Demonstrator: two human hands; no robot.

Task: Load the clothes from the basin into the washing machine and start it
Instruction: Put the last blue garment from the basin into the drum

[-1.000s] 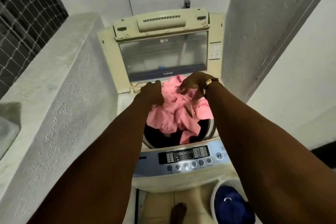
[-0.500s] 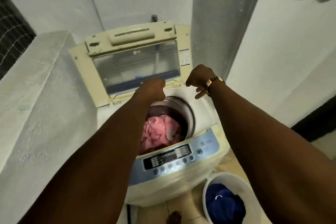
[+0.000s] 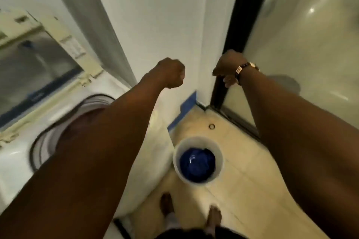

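Blue clothes [image 3: 197,164] sit bunched in white basin [image 3: 219,156] on floor w/ both my hands up, left hand [image 3: 171,73] fisted empty, right hand [image 3: 227,69] loosely curled, so I'd scoop the soft, prob light fabric mid-pile.

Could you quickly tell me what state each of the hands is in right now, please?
Left hand: closed in a fist, holding nothing.
Right hand: fingers loosely curled, holding nothing, so open.
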